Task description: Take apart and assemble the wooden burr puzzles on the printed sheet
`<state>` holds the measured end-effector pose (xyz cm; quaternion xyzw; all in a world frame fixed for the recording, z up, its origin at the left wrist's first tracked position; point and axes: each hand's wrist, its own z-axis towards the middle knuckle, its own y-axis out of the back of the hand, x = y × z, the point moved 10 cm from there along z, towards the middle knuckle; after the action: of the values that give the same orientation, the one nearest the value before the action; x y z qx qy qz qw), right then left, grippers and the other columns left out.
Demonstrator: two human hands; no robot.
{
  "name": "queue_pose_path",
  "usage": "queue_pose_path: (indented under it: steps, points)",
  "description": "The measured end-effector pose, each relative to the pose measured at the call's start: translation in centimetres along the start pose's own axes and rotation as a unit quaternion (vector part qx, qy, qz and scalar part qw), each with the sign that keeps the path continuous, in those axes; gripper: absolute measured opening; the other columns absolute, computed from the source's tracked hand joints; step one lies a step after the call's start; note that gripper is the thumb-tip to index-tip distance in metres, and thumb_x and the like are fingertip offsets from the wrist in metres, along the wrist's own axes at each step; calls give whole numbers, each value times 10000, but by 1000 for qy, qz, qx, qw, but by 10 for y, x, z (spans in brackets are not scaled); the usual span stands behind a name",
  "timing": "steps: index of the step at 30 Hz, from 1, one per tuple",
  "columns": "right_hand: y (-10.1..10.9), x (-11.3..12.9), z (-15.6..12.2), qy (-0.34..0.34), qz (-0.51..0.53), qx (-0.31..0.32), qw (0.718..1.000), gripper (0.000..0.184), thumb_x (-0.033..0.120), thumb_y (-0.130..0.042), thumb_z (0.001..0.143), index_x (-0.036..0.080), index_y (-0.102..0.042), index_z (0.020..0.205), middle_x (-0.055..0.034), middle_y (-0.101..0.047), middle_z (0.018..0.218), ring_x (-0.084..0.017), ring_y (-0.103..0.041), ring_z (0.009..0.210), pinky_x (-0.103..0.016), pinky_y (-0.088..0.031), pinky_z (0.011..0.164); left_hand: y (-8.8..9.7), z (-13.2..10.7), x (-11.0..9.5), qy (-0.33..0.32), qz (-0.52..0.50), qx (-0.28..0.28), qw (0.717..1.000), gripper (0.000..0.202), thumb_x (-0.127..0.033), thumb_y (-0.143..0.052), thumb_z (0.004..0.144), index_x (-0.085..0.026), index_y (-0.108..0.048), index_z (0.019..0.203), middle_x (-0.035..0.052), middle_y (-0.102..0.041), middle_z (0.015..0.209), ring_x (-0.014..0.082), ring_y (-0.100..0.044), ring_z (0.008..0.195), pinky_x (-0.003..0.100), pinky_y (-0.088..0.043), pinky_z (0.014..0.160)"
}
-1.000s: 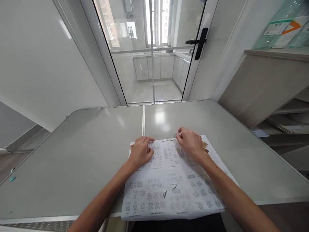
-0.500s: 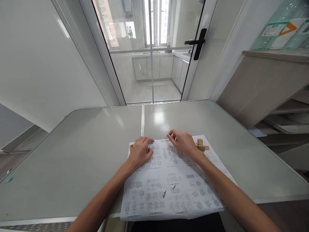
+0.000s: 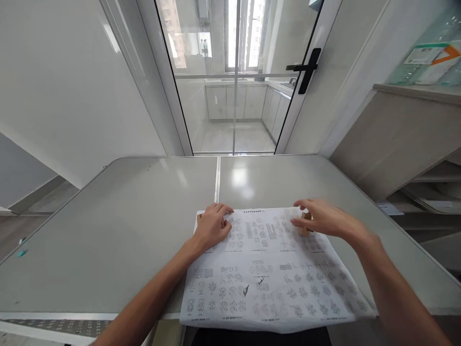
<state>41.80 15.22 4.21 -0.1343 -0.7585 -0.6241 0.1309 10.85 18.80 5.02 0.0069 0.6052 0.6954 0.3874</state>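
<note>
A large white sheet (image 3: 259,257) printed with rows of small line diagrams lies near the table's front edge; its lower part reaches past that edge. My left hand (image 3: 214,225) rests on its upper left corner, fingers loosely bent and thumb apart. Beside that hand's knuckles shows a small brown piece with a dark mark (image 3: 199,217), mostly covered. Toward the sheet's upper right, my right hand (image 3: 326,218) is at a small cluster of wooden blocks (image 3: 305,229). Its thumb and index finger stand apart around them, and the hand partly hides the blocks. Whether it touches them is unclear.
Beneath the sheet is a grey-green table (image 3: 144,230) with a metal seam (image 3: 217,180). A glass door with a black handle (image 3: 308,69) stands behind it. Shelves (image 3: 392,139) carrying clear plastic bottles (image 3: 428,57) are at the right. A small teal object (image 3: 21,253) lies far left.
My right hand has moved right, from the sheet's upper middle to the wooden blocks, its fingers spreading. My left hand stays on the corner. The view has shifted slightly.
</note>
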Motion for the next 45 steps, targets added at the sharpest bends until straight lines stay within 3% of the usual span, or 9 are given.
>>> queue_pose_path:
  steps: [4, 10, 16, 23, 28, 32, 34, 38, 45]
  points:
    - [-22, -16, -11, -1, 3, 59, 998, 571, 516, -698, 855, 227, -632, 1343, -112, -757, 1155, -289, -723, 960, -331, -505, 695, -1, 0, 1, -1, 4, 4, 1000, 360, -53, -562, 798, -238, -688, 1080, 58, -737, 1089, 275, -669, 1076, 373, -507, 793]
    - [-45, 2, -1, 6, -15, 77, 997, 359, 394, -653, 877, 249, -661, 1204, -108, -691, 1204, -247, -684, 911, -309, -477, 692, -4, -2, 2, -15, 14, 8, 1000, 357, -60, -554, 823, -244, -684, 1099, 58, -740, 1151, 277, -662, 1137, 369, -514, 782]
    - [-47, 8, 18, 10, 11, 75, 997, 327, 452, -649, 900, 256, -643, 1162, -97, -666, 1158, -267, -659, 992, -302, -473, 699, -7, 1, 4, -38, 35, -5, 999, 328, -68, -559, 845, -244, -685, 1092, 48, -740, 1152, 259, -659, 1139, 397, -532, 882]
    - [-39, 4, 35, 11, 46, 49, 998, 285, 481, -647, 905, 223, -633, 1023, -84, -664, 1049, -207, -641, 780, -299, -455, 639, 2, 4, 3, -26, 105, -44, 993, 240, -141, -531, 947, -239, -726, 1046, 78, -759, 1081, 289, -642, 1128, 345, -470, 675]
    - [-23, 45, 37, 72, 46, 2, 996, 329, 556, -619, 924, 235, -581, 862, -78, -686, 971, -244, -615, 818, -333, -443, 663, 5, 1, -11, -86, 102, -67, 989, 207, -155, -546, 961, -240, -730, 1003, 77, -762, 1015, 282, -661, 1053, 420, -517, 848]
    - [-12, 97, 37, 136, 148, -42, 979, 366, 587, -649, 928, 249, -634, 1067, -76, -704, 1101, -254, -638, 911, -358, -488, 749, 1, -1, -16, -127, 91, -49, 987, 167, -176, -580, 951, -238, -714, 1030, 68, -756, 1025, 265, -669, 1014, 453, -503, 973]
    - [-19, 112, 39, 148, 222, -32, 963, 421, 604, -675, 916, 242, -635, 1128, -68, -700, 1083, -233, -641, 867, -352, -501, 738, -1, -2, -16, -133, 96, -36, 986, 157, -185, -602, 938, -241, -708, 1038, 67, -755, 1039, 269, -669, 1028, 458, -497, 992]
    - [-55, 119, 40, 138, 358, 65, 921, 458, 629, -665, 932, 232, -622, 1156, -12, -671, 901, -204, -643, 780, -335, -519, 705, -2, -2, -14, -139, 106, -29, 984, 142, -217, -632, 923, -245, -708, 1039, 61, -757, 1050, 278, -666, 1056, 465, -492, 1016]
    - [-77, 101, 24, 91, 387, 75, 915, 501, 683, -617, 947, 224, -622, 1147, -37, -679, 863, -229, -662, 802, -373, -545, 764, -3, 2, -13, -132, 103, -31, 985, 141, -219, -659, 904, -243, -715, 1031, 66, -760, 1065, 288, -660, 1087, 483, -482, 1035]
